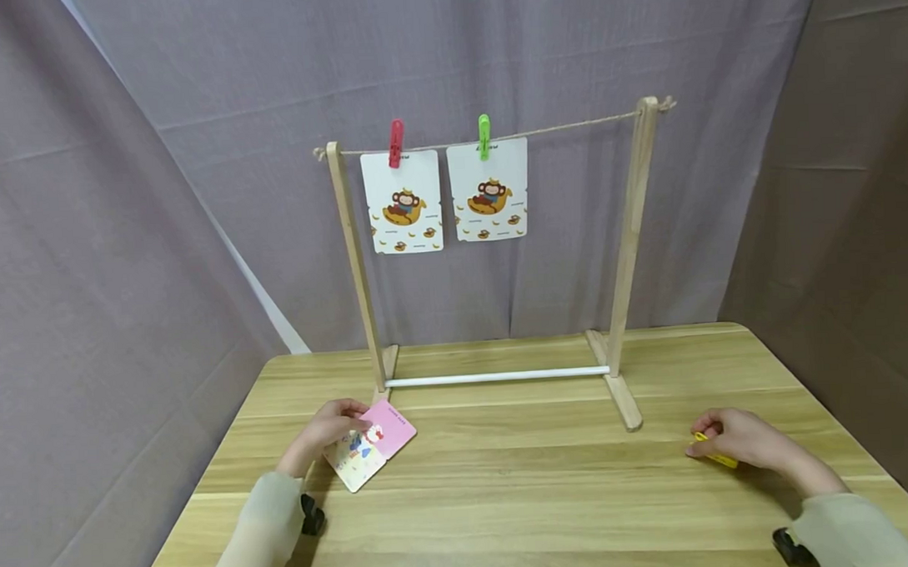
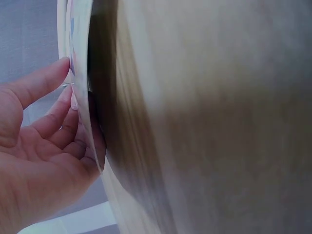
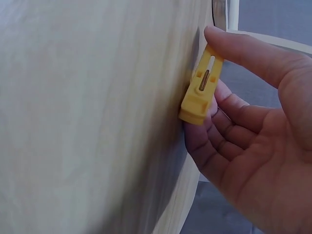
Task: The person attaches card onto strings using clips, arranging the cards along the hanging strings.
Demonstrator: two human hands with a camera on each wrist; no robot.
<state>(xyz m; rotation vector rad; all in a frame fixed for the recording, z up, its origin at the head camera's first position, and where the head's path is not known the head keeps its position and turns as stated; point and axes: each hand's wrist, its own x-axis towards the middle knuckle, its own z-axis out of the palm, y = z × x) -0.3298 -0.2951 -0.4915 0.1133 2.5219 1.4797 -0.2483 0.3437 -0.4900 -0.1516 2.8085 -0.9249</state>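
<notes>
My left hand [image 1: 327,431] pinches a pink and cream picture card [image 1: 387,432] by its edge, thumb on the printed face and fingers behind. In the left wrist view the card [image 2: 82,63] is seen nearly edge-on, close over the table. Over at the right, my right hand [image 1: 745,442] holds a yellow clothespin [image 3: 201,87] between thumb and fingers, low over the tabletop. Two white monkey cards hang from a twine line [image 1: 569,128]: a red clothespin [image 1: 396,144] grips the left card [image 1: 404,227], a green clothespin [image 1: 484,137] the right card [image 1: 489,220].
The twine runs between two wooden posts [image 1: 627,252] of a stand at the table's back, joined low down by a white rod [image 1: 495,377]. One stand foot [image 1: 623,403] reaches forward on the wooden table [image 1: 507,515]. Grey curtains [image 1: 529,56] hang behind.
</notes>
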